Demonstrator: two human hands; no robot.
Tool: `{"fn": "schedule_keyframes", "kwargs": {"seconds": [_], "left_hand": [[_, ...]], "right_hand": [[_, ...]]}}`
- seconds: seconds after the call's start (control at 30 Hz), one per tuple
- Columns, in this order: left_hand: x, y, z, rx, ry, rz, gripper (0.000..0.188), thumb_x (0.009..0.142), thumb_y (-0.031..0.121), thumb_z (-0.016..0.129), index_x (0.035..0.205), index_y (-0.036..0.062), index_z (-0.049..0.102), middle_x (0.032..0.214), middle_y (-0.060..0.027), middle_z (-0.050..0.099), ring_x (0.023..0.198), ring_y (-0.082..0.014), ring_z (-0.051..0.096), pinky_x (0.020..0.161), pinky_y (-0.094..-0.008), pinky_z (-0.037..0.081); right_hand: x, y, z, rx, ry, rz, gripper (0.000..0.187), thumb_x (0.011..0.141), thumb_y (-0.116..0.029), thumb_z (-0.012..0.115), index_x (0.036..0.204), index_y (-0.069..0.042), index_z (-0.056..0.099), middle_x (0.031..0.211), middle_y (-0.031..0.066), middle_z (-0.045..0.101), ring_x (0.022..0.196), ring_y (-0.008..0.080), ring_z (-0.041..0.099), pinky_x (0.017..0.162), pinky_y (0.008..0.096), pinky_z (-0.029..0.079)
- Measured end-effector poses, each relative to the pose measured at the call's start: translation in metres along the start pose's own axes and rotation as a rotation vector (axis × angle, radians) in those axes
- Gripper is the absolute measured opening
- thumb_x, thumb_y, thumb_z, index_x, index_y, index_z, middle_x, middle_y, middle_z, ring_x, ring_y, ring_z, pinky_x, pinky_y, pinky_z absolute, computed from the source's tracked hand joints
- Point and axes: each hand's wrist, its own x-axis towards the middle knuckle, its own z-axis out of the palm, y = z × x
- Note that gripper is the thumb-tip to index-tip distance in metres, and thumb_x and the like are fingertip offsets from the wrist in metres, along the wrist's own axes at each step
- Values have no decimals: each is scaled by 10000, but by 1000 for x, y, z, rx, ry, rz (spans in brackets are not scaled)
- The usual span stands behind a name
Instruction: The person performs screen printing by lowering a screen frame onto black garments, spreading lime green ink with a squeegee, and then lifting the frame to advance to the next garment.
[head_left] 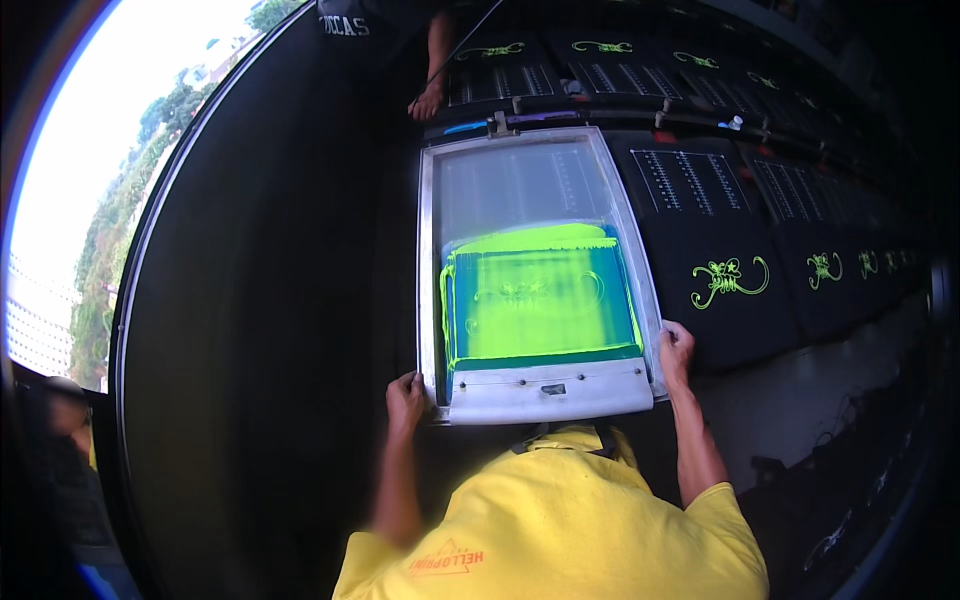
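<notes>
Both my hands hold a screen-printing frame (428, 290) by its lower side rails. My left hand (405, 402) grips the metal rim near the lower left corner, fingers wrapped round it. My right hand (676, 352) is closed on the right rail, a little higher up. The mesh carries bright fluorescent yellow-green ink (535, 300) over a teal stencil area, and a scroll design shows faintly through it. Across the near end of the frame lies a broad whitish squeegee (550, 390) with small bolts along it; neither hand touches it.
To the right, black fabric pieces (728, 240) bear yellow-green scroll prints and white ruled marks. More printed pieces lie in a far row behind a rail (640, 108). Beyond the frame stands another person in dark clothing, one hand (427, 103) lowered. A bright window (90, 180) is at left.
</notes>
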Motion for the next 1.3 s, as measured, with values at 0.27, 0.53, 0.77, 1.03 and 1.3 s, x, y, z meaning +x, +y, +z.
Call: {"fn": "schedule_keyframes", "kwargs": {"seconds": [0.27, 0.53, 0.77, 1.03, 1.3], "left_hand": [[7, -5, 6, -78, 24, -5, 300, 944, 210, 618, 1066, -50, 704, 898, -220, 725, 831, -246, 725, 748, -354, 523], [-11, 17, 0, 46, 107, 116, 341, 958, 225, 603, 1132, -59, 677, 1071, -237, 695, 971, -330, 688, 883, -391, 511], [-75, 67, -45, 283, -254, 663, 377, 889, 232, 680, 1241, 98, 662, 1352, -120, 595, 1334, -358, 468, 1101, -500, 378], [-67, 108, -30, 576, -410, 809, 554, 680, 64, 716, 1226, 50, 621, 1231, -136, 593, 1227, -356, 517, 1033, -454, 455], [0, 135, -14, 563, -389, 657, 272, 667, -14, 648, 931, 12, 706, 919, -175, 670, 894, -378, 654, 807, -446, 551]], "right_hand": [[2, -11, 8, -79, 66, -65, 228, 880, -68, 612, 1043, 61, 703, 959, 161, 733, 907, 220, 695, 842, 323, 525], [-6, -18, -11, -337, -38, -208, 266, 923, -119, 607, 1120, 49, 668, 1022, 182, 705, 935, 291, 675, 878, 362, 517], [-83, -130, -52, -686, -633, -771, 571, 819, -204, 736, 1327, -27, 545, 1325, 173, 557, 1246, 341, 516, 1041, 426, 438], [-60, -140, -51, -772, -960, -903, 919, 603, -114, 838, 1425, -49, 434, 1329, 162, 554, 1244, 324, 519, 1044, 412, 450], [-27, -170, -13, -835, -769, -668, 212, 678, -92, 686, 864, -11, 626, 880, 190, 657, 870, 407, 647, 764, 493, 526]]}}
